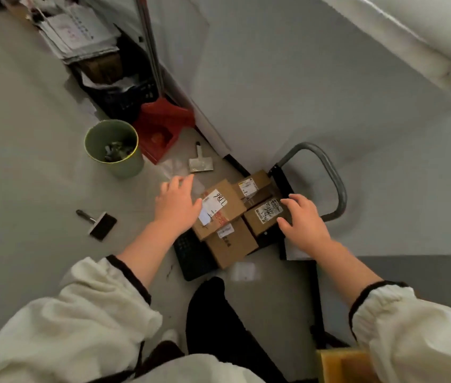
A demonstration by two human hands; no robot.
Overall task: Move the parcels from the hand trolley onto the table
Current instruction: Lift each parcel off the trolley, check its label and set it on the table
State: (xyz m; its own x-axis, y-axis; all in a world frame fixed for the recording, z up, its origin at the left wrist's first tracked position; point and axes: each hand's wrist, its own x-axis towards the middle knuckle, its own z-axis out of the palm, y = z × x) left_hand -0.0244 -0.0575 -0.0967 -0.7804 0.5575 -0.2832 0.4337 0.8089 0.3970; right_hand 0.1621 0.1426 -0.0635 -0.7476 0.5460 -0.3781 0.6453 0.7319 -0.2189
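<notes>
Reaching step: left hand (177,205) and right hand (303,221), both spread and empty, flank the cardboard parcels (232,244) on the hand trolley (339,189). Next, probably clasp the topmost box between them.

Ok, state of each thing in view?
Left hand: open, beside top parcel.
Right hand: open, at right parcel.
Top parcel: stacked on the others.
Hand trolley: loaded.
Green bin: upright, litter inside.
Red dustpan: standing, handle up.

Parcels (231,246) hide most of the hand trolley deck (191,255); their small label print (269,212) is unreadable.
</notes>
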